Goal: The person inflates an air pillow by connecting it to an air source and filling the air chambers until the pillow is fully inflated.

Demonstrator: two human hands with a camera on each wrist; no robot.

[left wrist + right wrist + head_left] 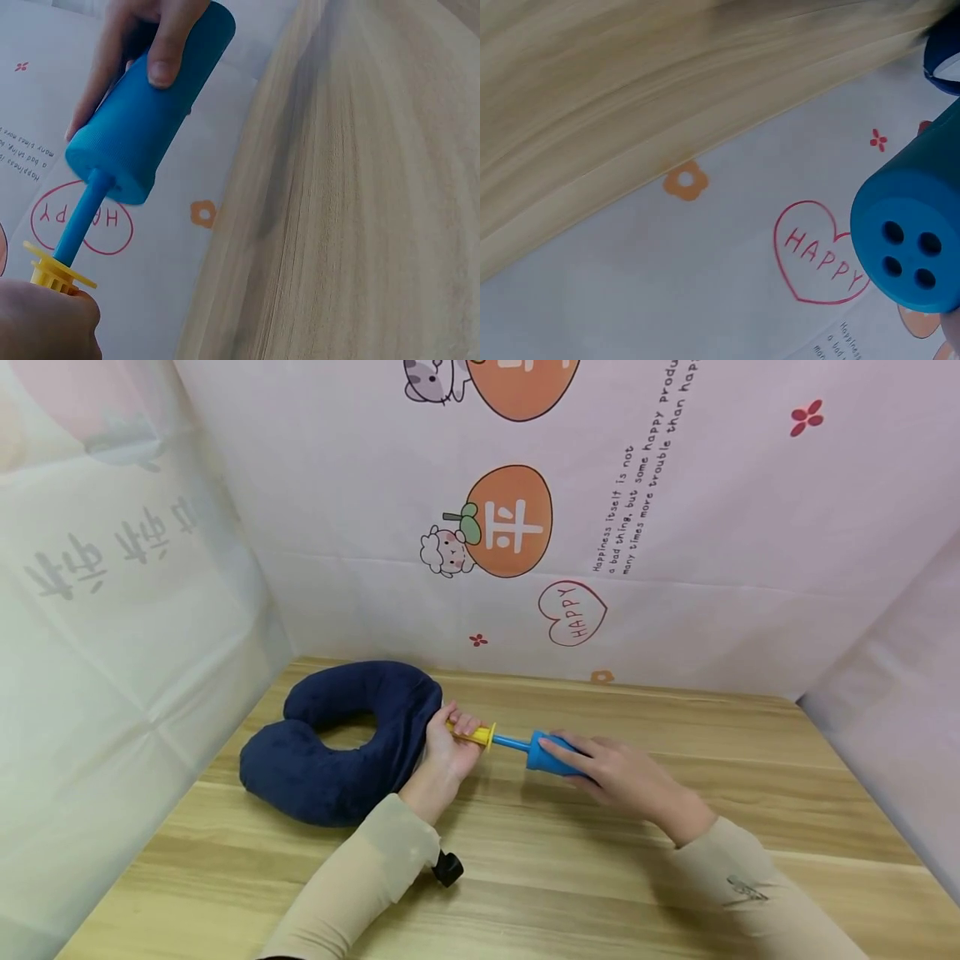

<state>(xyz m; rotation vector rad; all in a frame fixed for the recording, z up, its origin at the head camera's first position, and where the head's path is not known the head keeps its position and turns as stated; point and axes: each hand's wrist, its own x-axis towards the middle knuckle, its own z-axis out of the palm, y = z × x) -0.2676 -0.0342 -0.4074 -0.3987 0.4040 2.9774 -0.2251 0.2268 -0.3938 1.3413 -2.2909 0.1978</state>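
A navy U-shaped neck pillow point(330, 781) lies on the left part of the table. At its right side my left hand point(453, 750) grips the yellow end piece point(478, 735) of a hand pump. A thin blue rod point(512, 742) shows between that piece and the pump's blue cylinder point(537, 754). My right hand point(618, 772) holds the cylinder, its thumb point(163, 67) along the side in the left wrist view. The cylinder's end cap point(911, 240), with several round holes, faces the right wrist camera. My left fingers hide the tip of the yellow piece.
A black buckle point(447, 868) on a strap sits beside my left sleeve. The wooden table point(570, 868) meets a printed white cloth point(712, 627) at the back, with cloth walls at the left and right.
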